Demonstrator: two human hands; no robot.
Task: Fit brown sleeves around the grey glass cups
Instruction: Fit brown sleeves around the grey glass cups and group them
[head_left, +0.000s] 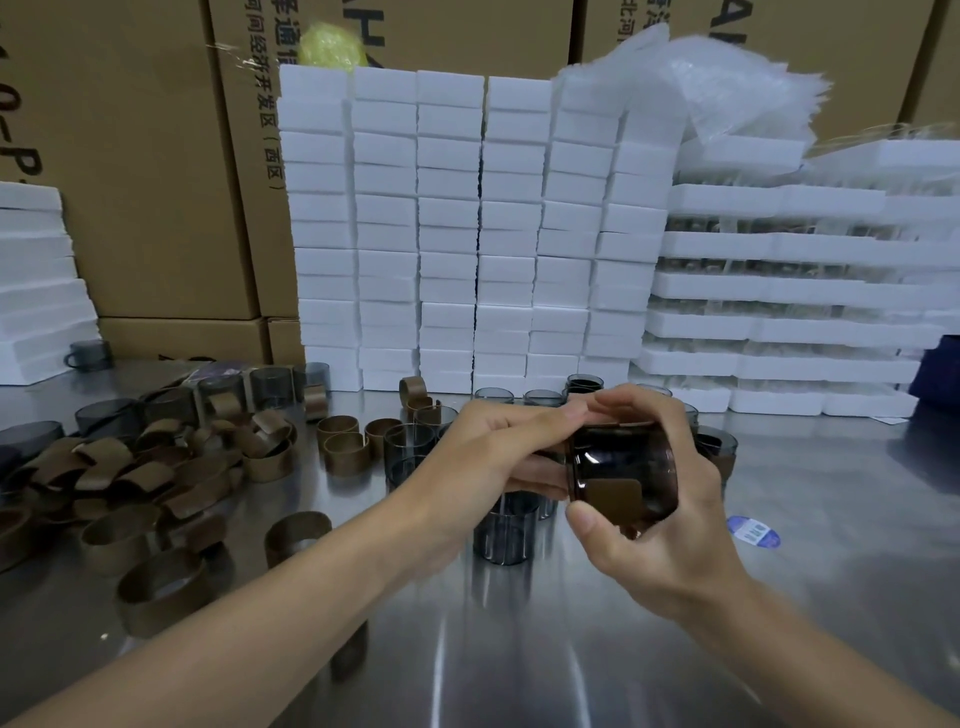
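Steel table (519, 649), reflective | brown sleeves (156, 478) heaped at left of frame | grey glass cups (506, 530) standing at centre and upper left | white foam blocks (467, 234) stacked along back edge | blue-and-white label (754, 531) lying flat at right
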